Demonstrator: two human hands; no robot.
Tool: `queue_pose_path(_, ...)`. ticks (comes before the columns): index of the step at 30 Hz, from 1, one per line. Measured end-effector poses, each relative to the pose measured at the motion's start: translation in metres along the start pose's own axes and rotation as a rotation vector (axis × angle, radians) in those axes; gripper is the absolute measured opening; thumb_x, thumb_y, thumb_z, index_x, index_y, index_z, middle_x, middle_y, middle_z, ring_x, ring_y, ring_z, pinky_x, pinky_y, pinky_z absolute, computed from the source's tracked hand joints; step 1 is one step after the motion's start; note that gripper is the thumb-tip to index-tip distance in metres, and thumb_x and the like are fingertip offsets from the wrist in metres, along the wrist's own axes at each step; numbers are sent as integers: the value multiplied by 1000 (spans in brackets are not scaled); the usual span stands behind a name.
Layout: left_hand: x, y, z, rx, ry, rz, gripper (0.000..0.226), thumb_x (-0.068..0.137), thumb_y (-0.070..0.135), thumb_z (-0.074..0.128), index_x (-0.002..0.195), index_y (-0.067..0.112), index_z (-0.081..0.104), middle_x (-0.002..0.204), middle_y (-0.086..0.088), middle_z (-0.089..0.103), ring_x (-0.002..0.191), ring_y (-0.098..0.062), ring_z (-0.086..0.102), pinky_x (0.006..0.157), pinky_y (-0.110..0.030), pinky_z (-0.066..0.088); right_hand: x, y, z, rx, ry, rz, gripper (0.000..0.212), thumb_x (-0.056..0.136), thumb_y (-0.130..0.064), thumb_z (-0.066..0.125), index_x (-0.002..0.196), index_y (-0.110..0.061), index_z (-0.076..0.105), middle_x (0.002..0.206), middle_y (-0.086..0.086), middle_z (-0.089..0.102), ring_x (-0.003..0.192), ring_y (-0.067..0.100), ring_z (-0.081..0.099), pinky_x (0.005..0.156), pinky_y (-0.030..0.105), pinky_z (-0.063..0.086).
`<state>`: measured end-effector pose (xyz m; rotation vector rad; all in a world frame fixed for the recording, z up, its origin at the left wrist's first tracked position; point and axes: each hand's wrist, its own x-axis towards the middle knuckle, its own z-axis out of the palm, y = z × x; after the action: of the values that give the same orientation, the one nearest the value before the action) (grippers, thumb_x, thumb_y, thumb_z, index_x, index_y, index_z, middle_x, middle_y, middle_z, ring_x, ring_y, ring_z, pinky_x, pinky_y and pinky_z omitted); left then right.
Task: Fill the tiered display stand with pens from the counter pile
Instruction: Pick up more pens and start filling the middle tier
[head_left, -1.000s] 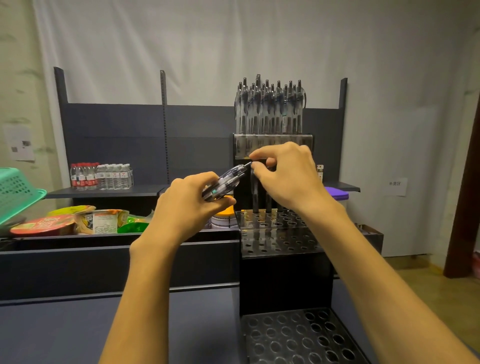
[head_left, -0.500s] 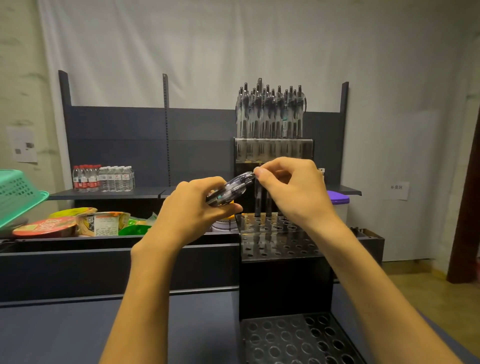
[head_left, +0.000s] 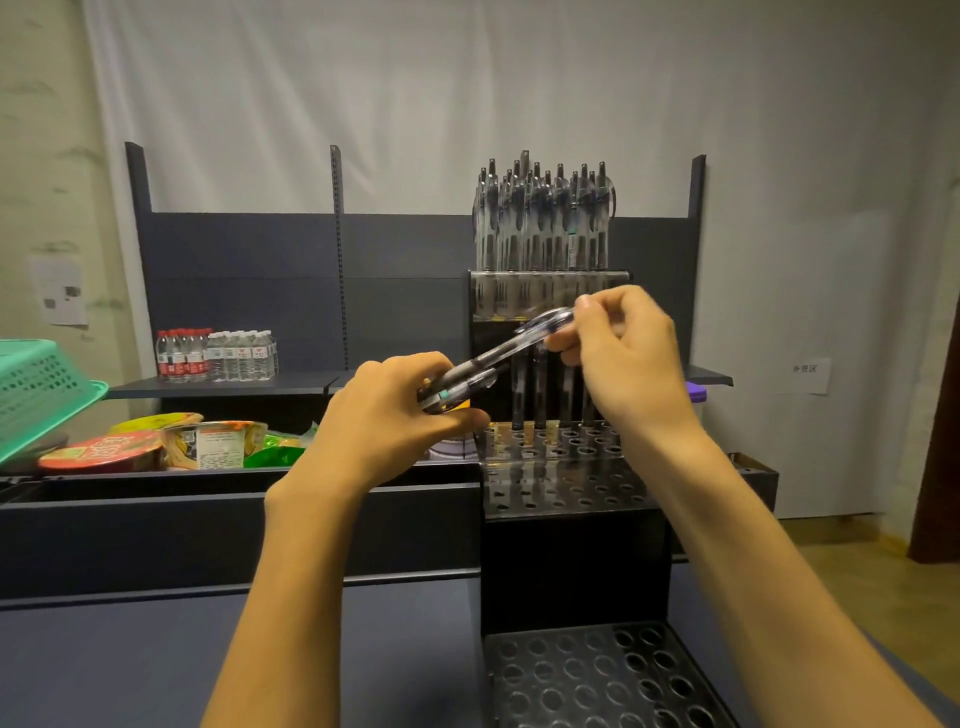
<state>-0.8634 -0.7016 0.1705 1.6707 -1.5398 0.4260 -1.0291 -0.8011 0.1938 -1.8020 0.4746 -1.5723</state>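
A black tiered display stand (head_left: 571, 499) with rows of round holes rises at centre right. Its top tier is packed with several upright clear pens (head_left: 540, 218). A few dark pens (head_left: 527, 389) stand in the back row of the middle tier. The bottom tier (head_left: 597, 675) shows only bare holes. My left hand (head_left: 384, 421) is shut on a small bundle of pens (head_left: 457, 389). My right hand (head_left: 623, 358) pinches the upper end of one pen (head_left: 519, 343), half drawn out of that bundle, slanting up to the right.
A dark shelving unit (head_left: 311, 260) stands behind, with small water bottles (head_left: 215, 356) on its left shelf. Snack packets and bowls (head_left: 171, 447) lie behind the dark counter wall. A green plastic basket (head_left: 41, 389) sits at far left. A purple-lidded tub (head_left: 693, 395) peeks from behind my right hand.
My right hand has pulled one pen up and rightward out of the bundle in my left hand. The left hand has stayed nearly still.
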Motion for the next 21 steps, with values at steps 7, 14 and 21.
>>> queue_pose_path(7, -1, -9, -3, 21, 6, -67, 38, 65, 58, 68, 85, 25, 62, 70, 13, 57, 63, -7, 54, 57, -25, 39, 10, -1, -11, 59, 140, 2, 14, 101, -22, 43, 89, -26, 50, 89, 2, 68, 85, 14, 67, 72, 28, 55)
queue_pose_path(14, -1, -14, -4, 22, -7, -86, 42, 63, 60, 62, 87, 26, 60, 80, 5, 60, 74, -13, 57, 65, -31, 47, 21, -5, -16, -7, 254, -109, 11, 100, -19, 45, 98, -17, 55, 82, -5, 61, 77, 12, 63, 65, 26, 52)
queue_pose_path(21, 0, -13, -5, 19, 10, -65, 44, 62, 61, 59, 89, 26, 60, 85, 4, 60, 80, -14, 59, 70, -32, 52, 16, -9, -4, -182, 137, -221, 10, 101, -19, 45, 100, -16, 54, 72, -11, 55, 55, -11, 51, 47, 7, 37)
